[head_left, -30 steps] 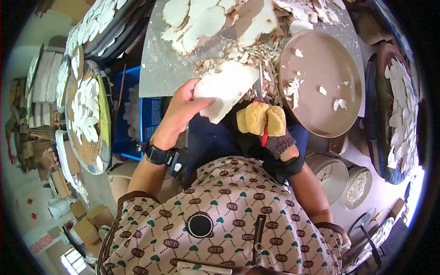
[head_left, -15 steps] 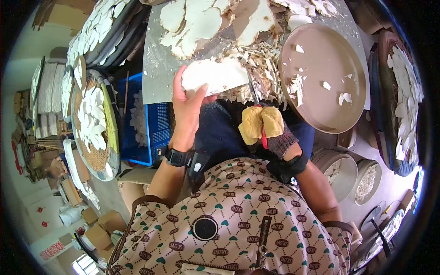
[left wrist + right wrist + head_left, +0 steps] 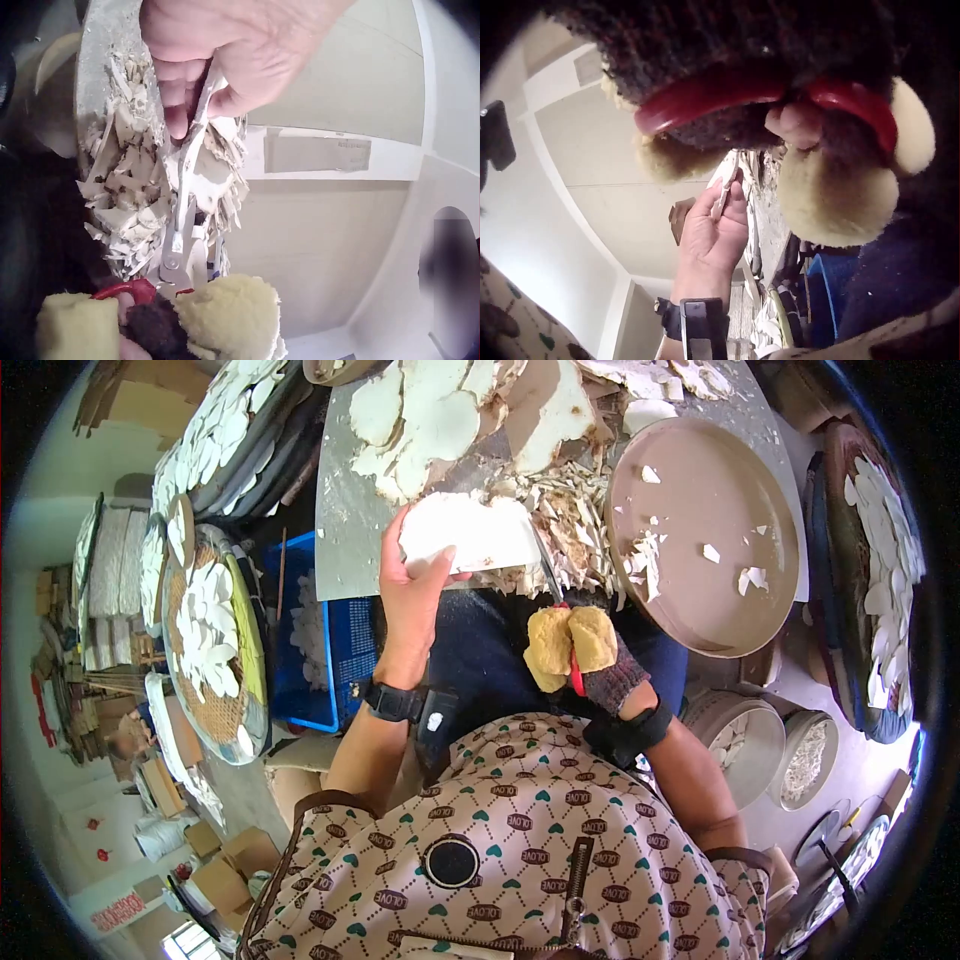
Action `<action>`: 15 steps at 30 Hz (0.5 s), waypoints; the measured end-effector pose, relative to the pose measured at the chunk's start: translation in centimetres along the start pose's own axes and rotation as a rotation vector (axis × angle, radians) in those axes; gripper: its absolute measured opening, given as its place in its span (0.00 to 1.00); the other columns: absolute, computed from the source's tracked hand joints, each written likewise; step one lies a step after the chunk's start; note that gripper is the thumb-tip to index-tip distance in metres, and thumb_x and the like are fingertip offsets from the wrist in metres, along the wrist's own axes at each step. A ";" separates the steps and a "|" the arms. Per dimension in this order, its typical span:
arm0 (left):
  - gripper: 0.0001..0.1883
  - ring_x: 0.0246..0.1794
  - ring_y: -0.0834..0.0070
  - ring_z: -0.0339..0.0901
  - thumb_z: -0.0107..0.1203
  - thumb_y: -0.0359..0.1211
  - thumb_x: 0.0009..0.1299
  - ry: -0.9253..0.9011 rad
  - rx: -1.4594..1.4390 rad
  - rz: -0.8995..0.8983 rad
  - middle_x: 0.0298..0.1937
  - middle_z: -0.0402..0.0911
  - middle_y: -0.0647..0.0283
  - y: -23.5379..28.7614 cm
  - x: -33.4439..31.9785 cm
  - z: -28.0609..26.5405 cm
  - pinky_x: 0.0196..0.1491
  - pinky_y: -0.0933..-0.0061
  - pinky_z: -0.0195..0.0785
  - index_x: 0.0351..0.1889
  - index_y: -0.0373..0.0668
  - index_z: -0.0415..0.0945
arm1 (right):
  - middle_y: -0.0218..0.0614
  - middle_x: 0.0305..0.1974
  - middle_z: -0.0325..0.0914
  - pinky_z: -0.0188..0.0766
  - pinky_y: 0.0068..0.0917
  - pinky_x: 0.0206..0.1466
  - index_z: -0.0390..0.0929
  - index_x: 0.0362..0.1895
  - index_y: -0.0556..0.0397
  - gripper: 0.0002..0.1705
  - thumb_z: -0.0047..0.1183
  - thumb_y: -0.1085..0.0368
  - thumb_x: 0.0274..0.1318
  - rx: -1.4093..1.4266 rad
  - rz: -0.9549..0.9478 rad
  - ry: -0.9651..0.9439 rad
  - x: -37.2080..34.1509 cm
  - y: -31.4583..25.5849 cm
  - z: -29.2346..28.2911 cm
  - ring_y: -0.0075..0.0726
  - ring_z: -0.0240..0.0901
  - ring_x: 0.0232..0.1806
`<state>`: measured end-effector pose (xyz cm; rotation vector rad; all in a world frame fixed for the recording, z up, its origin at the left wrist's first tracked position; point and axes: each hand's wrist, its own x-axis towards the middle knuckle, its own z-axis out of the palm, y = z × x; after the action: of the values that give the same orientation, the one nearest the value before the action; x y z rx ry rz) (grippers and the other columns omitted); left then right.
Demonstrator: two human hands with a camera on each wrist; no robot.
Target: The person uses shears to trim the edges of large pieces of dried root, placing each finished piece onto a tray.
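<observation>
1. The grey bench (image 3: 345, 510) begins just beyond both hands, and a heap of pale, brown-edged scraps (image 3: 575, 525) lies on it ahead of them.
2. Farther out on the bench, ahead of the left hand, broad white pieces (image 3: 430, 420) lie overlapping. In the room well off to the left are stacked white bundles (image 3: 105, 560) and cardboard boxes (image 3: 250, 850).
3. The white slab (image 3: 465, 532) is in the left hand (image 3: 410, 605), which is bare and partly closed, thumb on one face and fingers behind. The slab reaches from there towards the right.
4. The right hand (image 3: 612, 678), in a dark knitted glove with the fingertips bare, is curled round the red handles (image 3: 576, 678) of the scissors (image 3: 548, 570); the handles stand apart in the right wrist view. Yellow padding (image 3: 550, 645) sits around them. The blades point away from this hand and meet the slab's right edge; how deep they bite I cannot tell.
5. Ahead and to the right of the right hand, a round brown tray (image 3: 715, 600) on the bench holds a few white chips.
6. Left of the left hand, a blue basket (image 3: 352, 640) holds white pieces; beyond it a round woven tray (image 3: 205, 700) carries white flakes.
7. Low to the right of the right hand stand two pale buckets (image 3: 750, 750), with whitish bits inside.
</observation>
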<state>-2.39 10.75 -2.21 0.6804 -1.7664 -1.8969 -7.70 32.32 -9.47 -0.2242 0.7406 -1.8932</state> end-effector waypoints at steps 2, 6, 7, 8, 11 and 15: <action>0.33 0.45 0.71 0.75 0.51 0.19 0.61 -0.032 -0.044 -0.043 0.54 0.68 0.56 0.0 0.3 -0.3 0.37 0.75 0.78 0.64 0.42 0.52 | 0.39 0.42 0.75 0.70 0.28 0.48 0.71 0.44 0.58 0.11 0.45 0.68 0.58 0.144 0.011 -0.049 0.0 -0.2 0.2 0.34 0.73 0.44; 0.31 0.45 0.71 0.75 0.51 0.19 0.61 -0.098 -0.032 -0.108 0.53 0.69 0.57 0.4 0.8 -1.0 0.37 0.73 0.78 0.63 0.42 0.54 | 0.38 0.42 0.75 0.70 0.27 0.49 0.71 0.44 0.58 0.10 0.43 0.69 0.59 -0.175 -0.004 0.008 -0.3 0.7 -0.6 0.33 0.73 0.45; 0.31 0.45 0.71 0.75 0.51 0.20 0.61 -0.117 -0.018 -0.127 0.53 0.70 0.58 0.6 0.7 -1.0 0.37 0.72 0.78 0.63 0.43 0.54 | 0.38 0.42 0.75 0.70 0.27 0.48 0.71 0.44 0.58 0.10 0.43 0.69 0.59 0.007 0.023 -0.004 -0.2 0.3 0.1 0.33 0.73 0.44; 0.31 0.46 0.70 0.75 0.51 0.21 0.61 -0.138 -0.004 -0.147 0.53 0.70 0.58 0.6 0.7 -0.9 0.37 0.71 0.78 0.64 0.44 0.54 | 0.38 0.41 0.76 0.70 0.27 0.47 0.71 0.43 0.58 0.10 0.43 0.68 0.59 0.190 0.050 -0.016 -0.2 0.1 0.4 0.34 0.73 0.44; 0.31 0.45 0.71 0.75 0.51 0.21 0.62 -0.127 0.011 -0.120 0.53 0.70 0.58 0.4 0.6 -0.9 0.37 0.71 0.77 0.64 0.44 0.55 | 0.38 0.40 0.76 0.71 0.27 0.46 0.72 0.42 0.58 0.10 0.42 0.68 0.59 -0.173 -0.034 0.026 -0.3 0.3 0.1 0.35 0.74 0.43; 0.31 0.43 0.72 0.76 0.52 0.19 0.60 -0.126 -0.034 -0.153 0.52 0.70 0.58 0.4 0.9 -1.2 0.34 0.74 0.78 0.62 0.41 0.56 | 0.37 0.39 0.76 0.70 0.28 0.46 0.72 0.41 0.57 0.10 0.40 0.68 0.60 -0.519 -0.098 0.078 0.0 1.9 -1.7 0.35 0.74 0.43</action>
<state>-2.35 9.27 -1.92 0.7163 -1.7995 -2.1093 -7.01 32.51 -11.95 -0.5204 1.2884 -1.7769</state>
